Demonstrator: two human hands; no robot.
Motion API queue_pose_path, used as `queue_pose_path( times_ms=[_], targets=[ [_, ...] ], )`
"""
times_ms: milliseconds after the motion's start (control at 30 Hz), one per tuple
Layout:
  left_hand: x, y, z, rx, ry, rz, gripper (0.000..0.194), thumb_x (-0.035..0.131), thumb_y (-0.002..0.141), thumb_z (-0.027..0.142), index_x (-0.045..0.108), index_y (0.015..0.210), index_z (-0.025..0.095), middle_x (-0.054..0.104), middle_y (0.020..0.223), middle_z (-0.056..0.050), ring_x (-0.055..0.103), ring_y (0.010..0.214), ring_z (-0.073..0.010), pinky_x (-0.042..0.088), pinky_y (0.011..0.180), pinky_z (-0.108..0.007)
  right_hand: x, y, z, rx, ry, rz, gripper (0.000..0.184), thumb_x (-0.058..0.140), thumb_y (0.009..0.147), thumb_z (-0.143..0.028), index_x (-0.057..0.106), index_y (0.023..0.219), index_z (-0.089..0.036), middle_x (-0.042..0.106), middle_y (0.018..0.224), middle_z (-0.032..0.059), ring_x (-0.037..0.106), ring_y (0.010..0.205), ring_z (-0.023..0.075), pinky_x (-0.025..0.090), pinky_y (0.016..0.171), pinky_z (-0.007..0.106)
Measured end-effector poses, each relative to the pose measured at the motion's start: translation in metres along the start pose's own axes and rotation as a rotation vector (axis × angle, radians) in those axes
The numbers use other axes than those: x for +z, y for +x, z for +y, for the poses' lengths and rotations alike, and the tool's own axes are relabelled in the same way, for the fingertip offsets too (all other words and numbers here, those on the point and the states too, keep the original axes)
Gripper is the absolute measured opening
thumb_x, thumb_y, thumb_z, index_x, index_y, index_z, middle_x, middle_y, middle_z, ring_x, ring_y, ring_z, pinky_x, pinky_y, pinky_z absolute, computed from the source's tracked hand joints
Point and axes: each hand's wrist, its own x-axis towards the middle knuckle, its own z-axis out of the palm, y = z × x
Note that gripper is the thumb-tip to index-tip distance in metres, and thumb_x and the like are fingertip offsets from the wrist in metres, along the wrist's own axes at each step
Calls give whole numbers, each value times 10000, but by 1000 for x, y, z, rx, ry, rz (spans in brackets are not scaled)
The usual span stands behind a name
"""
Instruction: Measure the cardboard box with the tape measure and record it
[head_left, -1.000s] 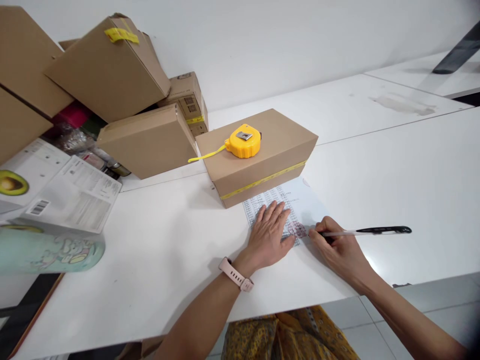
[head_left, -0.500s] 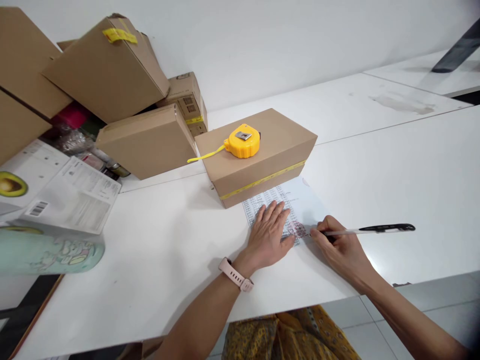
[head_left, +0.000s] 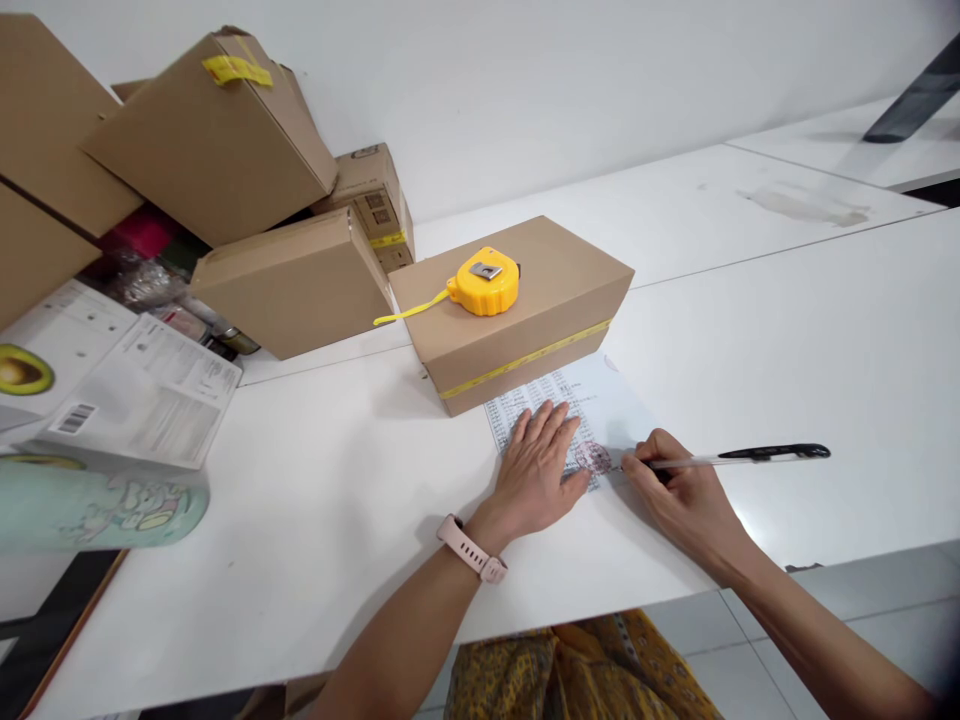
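My left hand (head_left: 536, 470) lies flat with fingers spread on a sheet of paper (head_left: 592, 385) bearing printed rows and a round reddish stamp. In my right hand (head_left: 686, 500) is a pen (head_left: 750, 456) with a black cap end; its tip is down at the lower right of the paper. The far part of the sheet runs under or against a brown cardboard box (head_left: 525, 345) with a yellow tape strip along its side. On top of that box rests a yellow tape measure (head_left: 485, 282) with a metal clip and a yellow strap.
Several cardboard boxes (head_left: 217, 140) are stacked at the back left against the wall. Nearer on the left are a white printed carton (head_left: 150, 390) and a mint-green bottle (head_left: 105, 502). A dark cylindrical object (head_left: 915, 95) stands at the far right. The white table's (head_left: 300, 560) front edge runs below my hands.
Almost nothing differs. The pen's far end has tilted up very slightly, while my left hand, the paper and the box stay in place.
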Motion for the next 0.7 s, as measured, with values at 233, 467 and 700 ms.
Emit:
queue_pose_path(
  times_ms=[233,467,700],
  targets=[
    [0,0,0,1,3,-4,596,461,1007,420,355,1511,120,265,1664,-105,117,1566,-241,113,1293,-462,1,1,3,-10,-9,-5,280,542,941,-391,464,716,-244,441,622,-25,370,544,128,297,481,275],
    [0,0,0,-3,-2,0,576,453,1009,417,353,1512,152,268,1663,-97,120,1566,-236,126,1289,-473,2,-1,5,1,-2,-4,297,535,940,-417,461,712,-241,448,610,-21,350,529,119,279,458,262],
    [1,0,0,2,5,-3,591,458,1009,414,356,1513,123,263,1665,-101,115,1567,-239,112,1294,-459,0,0,-4,18,3,-3,273,548,925,-360,456,695,-244,443,617,-26,356,531,123,285,468,273]
  ],
)
